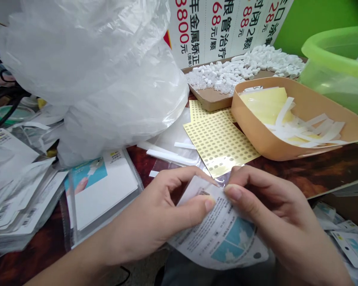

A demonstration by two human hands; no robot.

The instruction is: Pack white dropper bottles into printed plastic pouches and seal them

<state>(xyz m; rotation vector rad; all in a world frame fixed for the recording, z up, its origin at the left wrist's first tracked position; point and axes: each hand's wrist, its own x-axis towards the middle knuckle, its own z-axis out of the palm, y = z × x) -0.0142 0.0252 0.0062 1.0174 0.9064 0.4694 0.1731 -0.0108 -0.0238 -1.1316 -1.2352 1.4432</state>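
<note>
Between my hands is a clear plastic packet with a printed card inside, tilted above my lap. My left hand grips its upper left part, the thumb lying flat over the print. At the top edge my right hand pinches the clear film between thumb and forefinger. Blue pictures and a dark round hole show on the card's lower right part. Just beyond my fingertips lie yellow sheets of small round stickers and clear bags with white strips.
A large white plastic bag bulges at the back left. Packaged cards lie on the left. An orange bin holds peeled strips; behind it stands a cardboard tray of small white pieces. A green basin stands far right, more packets below.
</note>
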